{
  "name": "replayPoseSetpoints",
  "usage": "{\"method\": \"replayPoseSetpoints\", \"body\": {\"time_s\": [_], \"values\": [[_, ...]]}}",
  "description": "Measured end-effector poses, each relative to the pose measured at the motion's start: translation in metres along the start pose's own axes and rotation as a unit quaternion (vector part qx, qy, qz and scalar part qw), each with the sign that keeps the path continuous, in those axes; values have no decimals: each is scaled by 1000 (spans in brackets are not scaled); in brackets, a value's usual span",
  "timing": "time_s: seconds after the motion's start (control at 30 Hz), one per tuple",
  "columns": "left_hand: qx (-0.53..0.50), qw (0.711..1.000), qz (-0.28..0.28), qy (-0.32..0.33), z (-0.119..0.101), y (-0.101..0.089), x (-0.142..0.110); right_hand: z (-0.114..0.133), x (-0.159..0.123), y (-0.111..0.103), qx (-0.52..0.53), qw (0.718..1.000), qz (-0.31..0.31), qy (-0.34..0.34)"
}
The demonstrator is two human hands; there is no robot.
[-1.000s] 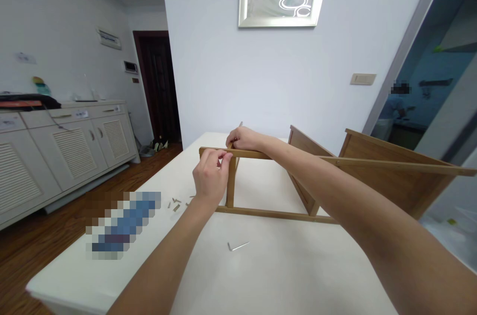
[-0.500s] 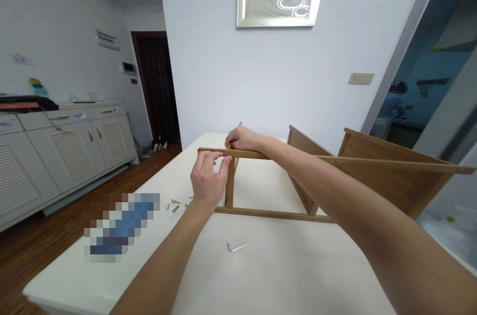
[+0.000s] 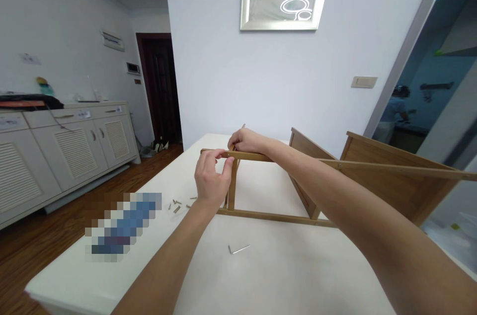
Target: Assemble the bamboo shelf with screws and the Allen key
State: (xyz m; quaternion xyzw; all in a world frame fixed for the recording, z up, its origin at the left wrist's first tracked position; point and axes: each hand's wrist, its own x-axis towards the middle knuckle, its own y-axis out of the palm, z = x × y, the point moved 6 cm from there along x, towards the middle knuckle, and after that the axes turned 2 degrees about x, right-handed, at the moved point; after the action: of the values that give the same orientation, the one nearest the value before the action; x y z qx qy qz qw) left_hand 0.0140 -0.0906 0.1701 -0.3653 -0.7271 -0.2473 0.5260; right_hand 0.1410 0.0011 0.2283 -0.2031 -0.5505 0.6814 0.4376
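Note:
A brown wooden shelf frame point(image 3: 276, 217) lies on its side on the white table point(image 3: 298, 265). My left hand point(image 3: 211, 173) grips the end of its upper rail point(image 3: 257, 156), thumb and fingers by a small bolt hole near a crosspiece point(image 3: 232, 186). My right hand point(image 3: 246, 140) reaches over that rail, its fingers curled around a wooden part of the frame at the far side; its fingertips are partly hidden. An Allen key point(image 3: 238, 250) lies on the table in front of the frame. Several small screws point(image 3: 176, 205) are scattered left of my left hand.
Two wooden shelf panels, one nearer the middle point(image 3: 311, 145) and one farther right point(image 3: 387, 166), stand up within the frame. A blurred-out blue item point(image 3: 126, 225) lies at the table's left edge. Beyond the right doorway is another person point(image 3: 395, 109). White cabinets point(image 3: 74, 146) line the left wall.
The view has shifted slightly, so everything sits a little farther right and lower. Both hands keep their places on the frame.

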Motion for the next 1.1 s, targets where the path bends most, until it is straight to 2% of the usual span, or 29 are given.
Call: {"method": "replayPoseSetpoints", "body": {"time_s": [0.27,0.53,0.67,0.83,1.0,1.1], "values": [[16,1000,1,-9,3,2,1,-1,-1,0,137,989,11,56],[-14,1000,14,14,-4,3,2,4,-4,-3,32,998,-7,54],[-5,1000,5,-16,0,1,1,5,-3,-3,20,999,-4,50],[29,1000,9,-5,2,3,2,5,-2,-3,9,999,-1,48],[9,1000,18,12,-1,4,2,8,-3,-4,-4,999,-5,37],[-6,1000,10,-2,0,2,2,9,-4,-5,-2,1000,-4,29]]}}
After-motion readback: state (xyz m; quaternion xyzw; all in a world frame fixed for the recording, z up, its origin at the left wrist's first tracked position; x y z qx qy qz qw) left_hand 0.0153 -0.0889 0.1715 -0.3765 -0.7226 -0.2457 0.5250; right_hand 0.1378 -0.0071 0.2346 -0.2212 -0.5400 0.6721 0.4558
